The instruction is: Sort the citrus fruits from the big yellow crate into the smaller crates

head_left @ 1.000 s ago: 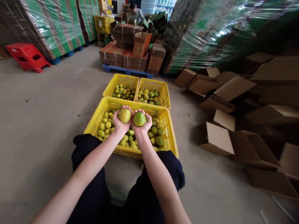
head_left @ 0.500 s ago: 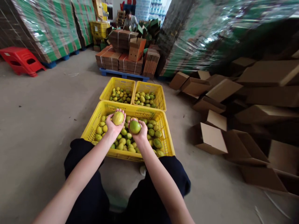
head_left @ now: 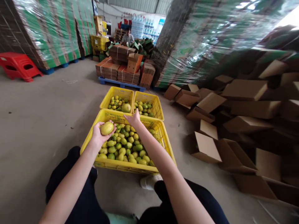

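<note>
My left hand (head_left: 97,133) cups a yellow lemon (head_left: 106,128) above the left side of the large front yellow crate (head_left: 93,137). That crate holds many yellow and green lemons (head_left: 123,146). My right hand (head_left: 134,117) is stretched out over the crate's far rim with its fingers apart and nothing in it. Just beyond its fingertips, apart from them, a yellowish-green lemon (head_left: 126,108) shows over the back left crate (head_left: 105,101). It looks larger than the lemons in that crate. Beside it stands the back right crate (head_left: 158,107), also holding lemons.
Open cardboard boxes (head_left: 207,146) are heaped on the right. Flattened cartons (head_left: 128,76) are stacked on a blue pallet (head_left: 121,84) ahead. Wrapped stacks (head_left: 58,34) stand on both sides. A red stool (head_left: 18,67) is at far left. A person (head_left: 128,37) is behind the cartons.
My right hand has opened and reached forward, and the lemon it held is out of it. My left hand, still holding its lemon, has moved left and nearer. The view has tilted up.
</note>
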A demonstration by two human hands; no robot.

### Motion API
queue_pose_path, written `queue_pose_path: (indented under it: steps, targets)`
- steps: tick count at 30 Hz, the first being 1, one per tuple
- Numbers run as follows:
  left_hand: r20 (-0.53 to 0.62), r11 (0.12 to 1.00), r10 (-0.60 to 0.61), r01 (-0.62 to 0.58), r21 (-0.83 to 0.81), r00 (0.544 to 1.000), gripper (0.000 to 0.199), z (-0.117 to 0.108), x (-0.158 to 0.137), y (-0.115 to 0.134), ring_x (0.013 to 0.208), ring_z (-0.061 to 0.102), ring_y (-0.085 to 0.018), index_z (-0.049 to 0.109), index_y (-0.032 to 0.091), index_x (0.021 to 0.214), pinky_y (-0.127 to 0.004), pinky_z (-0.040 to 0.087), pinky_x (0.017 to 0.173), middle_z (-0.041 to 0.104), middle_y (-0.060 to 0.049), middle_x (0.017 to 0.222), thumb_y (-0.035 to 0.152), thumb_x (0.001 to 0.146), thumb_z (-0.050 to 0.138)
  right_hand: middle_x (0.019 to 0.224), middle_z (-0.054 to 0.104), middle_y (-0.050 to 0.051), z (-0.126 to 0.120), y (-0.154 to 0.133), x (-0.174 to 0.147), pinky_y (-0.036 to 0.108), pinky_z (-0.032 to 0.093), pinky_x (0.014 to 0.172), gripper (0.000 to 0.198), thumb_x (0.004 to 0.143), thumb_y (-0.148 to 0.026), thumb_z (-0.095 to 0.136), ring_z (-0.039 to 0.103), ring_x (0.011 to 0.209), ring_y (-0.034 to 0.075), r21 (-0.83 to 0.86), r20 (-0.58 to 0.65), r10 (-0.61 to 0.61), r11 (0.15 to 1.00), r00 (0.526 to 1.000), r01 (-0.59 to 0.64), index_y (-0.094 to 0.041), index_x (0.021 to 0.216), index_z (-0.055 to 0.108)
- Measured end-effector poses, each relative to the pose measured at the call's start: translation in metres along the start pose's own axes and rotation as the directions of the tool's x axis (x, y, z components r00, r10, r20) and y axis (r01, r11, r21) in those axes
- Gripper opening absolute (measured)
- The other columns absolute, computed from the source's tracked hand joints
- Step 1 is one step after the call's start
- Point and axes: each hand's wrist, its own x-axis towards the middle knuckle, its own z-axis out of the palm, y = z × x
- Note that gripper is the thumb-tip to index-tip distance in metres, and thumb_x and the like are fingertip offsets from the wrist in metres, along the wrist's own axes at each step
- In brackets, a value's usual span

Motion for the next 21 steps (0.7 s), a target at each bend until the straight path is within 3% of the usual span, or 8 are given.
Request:
queue_pose_path:
  steps: [1, 4, 8, 10, 14, 17, 21]
  targets:
    - [-0.019, 1.0, -0.003, 0.004, 0.025, 1.0, 0.031, -0.003, 0.0, 0.001, 0.065, 0.069, -0.021, 0.063, 0.012, 0.101, -0.031, 0.059, 0.055, 0.067, -0.008, 0.073, 0.014, 0.077, 0.044, 0.121, 0.057, 0.012, 0.0, -0.006, 0.009, 0.036, 0.052, 0.088, 0.041, 0.104, -0.031, 0.036, 0.063, 0.098, 0.013, -0.134, 0.023, 0.02, 0.991, 1.0, -0.016, 0.001, 0.127, 0.05]
    - [-0.025, 0.995, 0.052, -0.049, 0.092, 0.998, 0.025, -0.01, -0.002, 0.008, 0.06, 0.067, -0.019, 0.062, 0.013, 0.095, -0.028, 0.058, 0.053, 0.065, -0.006, 0.071, 0.012, 0.079, 0.043, 0.117, 0.063, 0.008, -0.006, 0.002, -0.005, 0.04, 0.055, 0.087, 0.028, 0.096, -0.033, 0.056, 0.064, 0.1, 0.019, -0.495, 0.125, 0.102, 0.869, 0.987, -0.027, -0.014, 0.116, 0.061]
    - [0.025, 0.987, 0.093, -0.095, 0.127, 0.995, 0.027, -0.018, -0.012, 0.023, 0.065, 0.07, -0.021, 0.062, 0.01, 0.099, -0.029, 0.06, 0.054, 0.068, -0.01, 0.077, 0.012, 0.079, 0.044, 0.097, 0.073, 0.008, -0.021, 0.046, -0.081, 0.038, 0.052, 0.091, 0.013, 0.087, -0.023, 0.066, 0.069, 0.097, 0.022, -0.791, 0.277, 0.241, 0.607, 0.93, 0.078, -0.012, 0.092, 0.07]
    - [0.05, 0.987, 0.065, -0.072, 0.146, 0.997, 0.032, -0.021, -0.017, 0.026, 0.071, 0.072, -0.025, 0.06, 0.006, 0.105, -0.033, 0.062, 0.059, 0.069, -0.014, 0.083, 0.013, 0.079, 0.044, 0.1, 0.075, 0.009, -0.026, 0.061, -0.118, 0.034, 0.052, 0.089, 0.017, 0.087, -0.025, 0.064, 0.07, 0.101, 0.024, -0.86, 0.309, 0.289, 0.492, 0.906, 0.136, -0.015, 0.099, 0.072]
    - [0.063, 0.966, -0.047, 0.029, 0.256, 0.997, 0.041, -0.028, -0.014, 0.014, 0.084, 0.073, -0.034, 0.054, 0.005, 0.118, -0.05, 0.062, 0.067, 0.069, -0.016, 0.091, 0.014, 0.08, 0.041, 0.111, 0.072, 0.021, -0.026, 0.062, -0.161, 0.043, 0.054, 0.087, 0.034, 0.083, -0.029, 0.067, 0.069, 0.106, 0.034, -0.933, 0.33, 0.392, 0.274, 0.859, 0.233, -0.012, 0.113, 0.068]
    - [0.007, 0.913, -0.154, 0.14, 0.383, 0.988, 0.036, -0.042, 0.001, -0.008, 0.091, 0.072, -0.033, 0.052, 0.008, 0.12, -0.043, 0.063, 0.069, 0.07, -0.015, 0.091, 0.02, 0.087, 0.044, 0.115, 0.071, 0.019, -0.02, 0.049, -0.173, 0.041, 0.053, 0.088, 0.043, 0.083, -0.034, 0.067, 0.068, 0.108, 0.034, -0.907, 0.419, 0.412, 0.233, 0.809, 0.351, -0.013, 0.121, 0.064]
    - [-0.09, 0.72, -0.25, 0.247, 0.649, 0.964, 0.037, -0.08, 0.024, -0.04, 0.108, 0.067, -0.032, 0.055, 0.011, 0.117, -0.038, 0.06, 0.082, 0.069, -0.017, 0.102, 0.032, 0.086, 0.061, 0.123, 0.068, 0.018, -0.022, 0.031, -0.177, 0.038, 0.048, 0.096, 0.042, 0.091, -0.036, 0.055, 0.064, 0.116, 0.031, -0.872, 0.49, 0.362, 0.192, 0.793, 0.451, -0.012, 0.125, 0.062]
